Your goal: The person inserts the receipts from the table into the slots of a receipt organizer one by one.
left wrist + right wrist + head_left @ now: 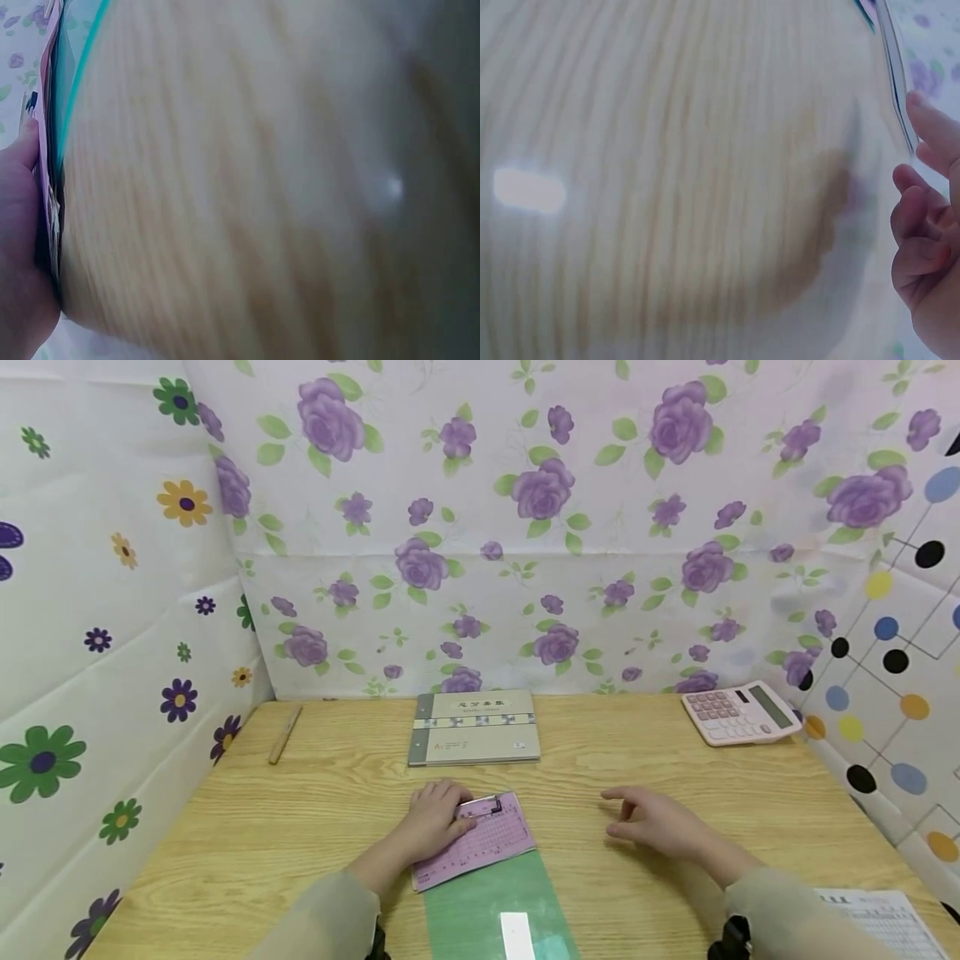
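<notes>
A green clipboard [498, 902] lies on the table, its upper part covered by a pink printed form pad [495, 835]. Its metal clip [491, 807] sits over the top edge of the pad. My left hand [435, 827] grips the clipboard's top left corner by the clip, the thumb lying on the pink paper. In the left wrist view the pink paper's edge [46, 150] shows beside the thumb; the fingertips are hidden there. My right hand [660, 822] hovers over the table to the right, holding nothing, its index finger extended and the others loosely bent.
Behind the clipboard lies a beige and grey account book [476, 727]. A pink calculator [738, 714] is at the back right, and a wooden stick-like object [285, 735] at the back left. Printed papers [885, 914] lie at the front right. Patterned cloth [487, 527] encloses the table.
</notes>
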The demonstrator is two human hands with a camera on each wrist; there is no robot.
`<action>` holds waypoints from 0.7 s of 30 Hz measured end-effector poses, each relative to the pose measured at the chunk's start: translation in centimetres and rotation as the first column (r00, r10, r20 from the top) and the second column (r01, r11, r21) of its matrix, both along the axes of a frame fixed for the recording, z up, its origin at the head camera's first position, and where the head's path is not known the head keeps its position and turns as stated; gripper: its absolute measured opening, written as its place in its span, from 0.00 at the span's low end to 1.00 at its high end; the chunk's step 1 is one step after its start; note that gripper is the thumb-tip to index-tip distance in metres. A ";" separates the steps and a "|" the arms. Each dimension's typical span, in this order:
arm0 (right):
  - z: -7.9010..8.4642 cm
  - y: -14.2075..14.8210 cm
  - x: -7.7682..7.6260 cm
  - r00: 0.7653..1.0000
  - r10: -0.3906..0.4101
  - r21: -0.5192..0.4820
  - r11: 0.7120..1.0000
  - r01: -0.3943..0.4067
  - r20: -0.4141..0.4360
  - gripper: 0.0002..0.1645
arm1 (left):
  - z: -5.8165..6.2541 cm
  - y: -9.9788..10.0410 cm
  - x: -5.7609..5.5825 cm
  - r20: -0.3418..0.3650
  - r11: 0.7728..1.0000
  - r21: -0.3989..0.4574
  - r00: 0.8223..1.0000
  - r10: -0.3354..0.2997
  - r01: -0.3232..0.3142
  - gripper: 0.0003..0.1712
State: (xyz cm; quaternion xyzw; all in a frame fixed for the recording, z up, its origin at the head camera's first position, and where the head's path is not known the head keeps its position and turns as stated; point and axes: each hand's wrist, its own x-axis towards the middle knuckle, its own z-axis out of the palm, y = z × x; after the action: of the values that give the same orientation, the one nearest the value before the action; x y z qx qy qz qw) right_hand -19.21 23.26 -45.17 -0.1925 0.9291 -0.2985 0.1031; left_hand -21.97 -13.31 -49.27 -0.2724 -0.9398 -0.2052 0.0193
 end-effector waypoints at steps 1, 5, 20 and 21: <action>0.1 0.4 0.0 1.000 0.002 -0.001 1.000 -0.002 -0.002 0.34 | 0.1 0.0 0.0 0.005 1.000 -0.004 1.000 -0.001 0.001 0.21; 0.6 2.0 0.2 1.000 -0.007 0.014 1.000 0.007 -0.012 0.34 | 0.1 0.0 0.1 0.025 1.000 -0.020 1.000 0.005 -0.004 0.21; 0.4 9.6 1.8 0.994 -0.091 0.077 0.992 0.095 -0.056 0.34 | 0.0 0.1 0.1 0.023 0.999 -0.045 1.000 0.007 -0.006 0.22; 0.4 10.1 2.0 0.994 -0.096 0.086 0.991 0.099 -0.045 0.35 | 0.0 0.1 0.1 0.022 0.999 -0.045 1.000 0.007 -0.006 0.21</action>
State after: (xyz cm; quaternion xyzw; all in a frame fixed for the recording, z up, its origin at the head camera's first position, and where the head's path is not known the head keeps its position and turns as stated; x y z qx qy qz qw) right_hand -17.22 33.37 -44.74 -0.1483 0.9515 -0.2580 0.0777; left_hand -21.92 -13.26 -49.32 -0.2673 -0.9453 -0.1871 0.0032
